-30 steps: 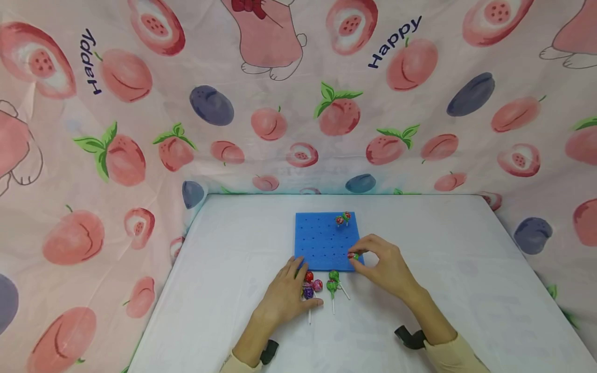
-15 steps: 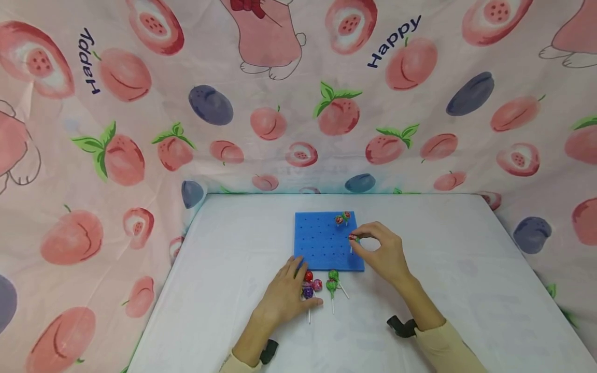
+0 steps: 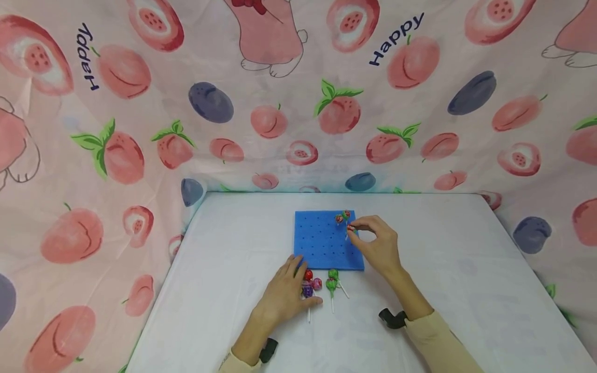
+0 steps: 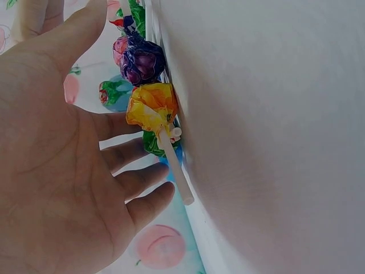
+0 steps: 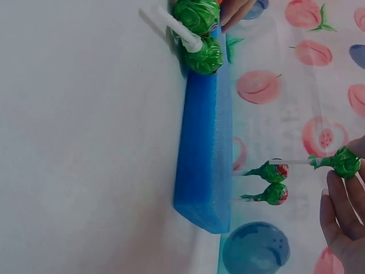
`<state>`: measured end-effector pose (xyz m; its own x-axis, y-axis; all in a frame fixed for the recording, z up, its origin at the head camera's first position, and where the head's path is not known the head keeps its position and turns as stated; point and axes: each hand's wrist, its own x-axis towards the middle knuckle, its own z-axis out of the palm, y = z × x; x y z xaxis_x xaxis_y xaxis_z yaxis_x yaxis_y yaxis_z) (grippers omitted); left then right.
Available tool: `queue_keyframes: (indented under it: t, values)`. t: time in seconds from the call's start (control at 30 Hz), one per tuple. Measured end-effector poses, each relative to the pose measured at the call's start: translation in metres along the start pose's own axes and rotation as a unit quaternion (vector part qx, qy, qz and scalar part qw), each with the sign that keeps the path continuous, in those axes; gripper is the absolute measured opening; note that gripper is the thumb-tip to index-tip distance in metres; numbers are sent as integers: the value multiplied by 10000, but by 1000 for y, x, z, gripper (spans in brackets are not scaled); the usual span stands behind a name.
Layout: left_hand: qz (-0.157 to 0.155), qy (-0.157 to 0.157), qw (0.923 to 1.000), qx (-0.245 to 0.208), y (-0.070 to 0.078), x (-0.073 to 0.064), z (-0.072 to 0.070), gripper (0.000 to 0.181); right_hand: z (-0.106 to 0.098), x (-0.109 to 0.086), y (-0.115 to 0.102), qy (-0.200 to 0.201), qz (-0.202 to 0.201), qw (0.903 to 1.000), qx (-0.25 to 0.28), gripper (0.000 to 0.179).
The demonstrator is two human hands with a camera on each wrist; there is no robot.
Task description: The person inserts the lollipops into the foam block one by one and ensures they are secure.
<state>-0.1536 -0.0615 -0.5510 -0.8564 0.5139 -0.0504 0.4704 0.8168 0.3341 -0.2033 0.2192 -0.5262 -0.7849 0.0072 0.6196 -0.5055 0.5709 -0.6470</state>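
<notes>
Blue board [image 3: 316,243] beneath, the right hand [image 3: 383,249] pinches a lollipop [image 5: 345,163], its stick [image 5: 297,162] pointing down but not touching, the left hand [image 3: 283,294] loosely spread.

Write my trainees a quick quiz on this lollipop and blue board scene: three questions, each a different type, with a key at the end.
1. Multiple choice: how does the right hand grip its lollipop?
A) By the tip of the stick
B) By the wrapped head
C) By the middle of the stick

2. Count: how many other lollipops stand in the blue foam board?

3. True or false: the held lollipop is already planted in the board.

Key:
1. B.
2. Two, side by side near the far right corner in the head view.
3. False; in the right wrist view, the end of its stick is clear of the board's surface.
</notes>
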Motion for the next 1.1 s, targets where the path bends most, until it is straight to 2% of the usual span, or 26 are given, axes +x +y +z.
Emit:
queue_keyframes:
  t: [0.23,1.1]
  values:
    - [29,-3,10000,-13,1,-2,-1,101,8,0,6,196,104,9998,-19,28]
    - [62,24,10000,40,0,-2,-3,101,21,2,35,167,286,9994,-111,24]
